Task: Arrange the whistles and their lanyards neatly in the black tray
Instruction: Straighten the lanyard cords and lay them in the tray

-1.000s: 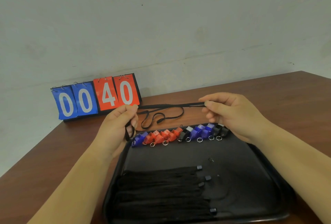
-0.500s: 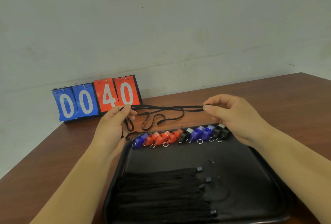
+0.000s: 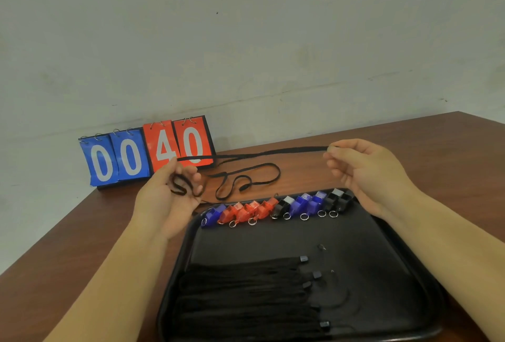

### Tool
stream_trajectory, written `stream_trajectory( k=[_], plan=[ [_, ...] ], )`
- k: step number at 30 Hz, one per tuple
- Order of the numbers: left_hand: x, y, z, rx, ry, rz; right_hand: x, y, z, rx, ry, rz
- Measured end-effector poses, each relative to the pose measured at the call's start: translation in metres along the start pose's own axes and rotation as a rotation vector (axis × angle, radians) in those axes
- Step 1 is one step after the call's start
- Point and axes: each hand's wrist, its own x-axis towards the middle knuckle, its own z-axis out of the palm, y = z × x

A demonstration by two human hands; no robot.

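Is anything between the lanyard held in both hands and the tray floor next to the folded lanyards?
Nothing blocks it outright. The lanyard, pinched by the left hand and right hand, stretches beyond the tray. The whistles along the far rim lie between it and the folded lanyards, so it would likely pass over them.

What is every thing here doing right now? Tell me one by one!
left hand, holds coiled loops of the loose lanyard.
right hand, pinches that lanyard.
loose lanyard, stretched between both hands, slack looped on the table.
whistles, in a row along the black tray's far edge.
folded lanyards, bundled in the tray.
scoreboard, standing, reads 00 40.
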Motion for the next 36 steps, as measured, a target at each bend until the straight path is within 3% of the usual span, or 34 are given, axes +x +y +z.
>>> stream_trajectory(
  k=[7,18,24,29,36],
  plan=[
    [0.017,0.007,-0.019,-0.158,0.181,-0.024,0.001,0.000,-0.002,-0.105,0.039,-0.013],
    [0.037,0.017,-0.046,-0.296,0.180,0.064,-0.004,0.005,0.003,-0.337,-0.110,0.004],
    [0.043,0.018,-0.053,-0.360,0.259,0.046,-0.010,0.003,0.007,-0.389,-0.184,-0.015],
    [0.046,0.016,-0.053,-0.337,0.298,0.043,-0.011,0.002,0.006,-0.420,-0.218,-0.024],
    [0.034,0.015,-0.035,-0.042,0.181,0.067,-0.012,0.003,0.005,-0.499,-0.282,-0.044]
  ],
)
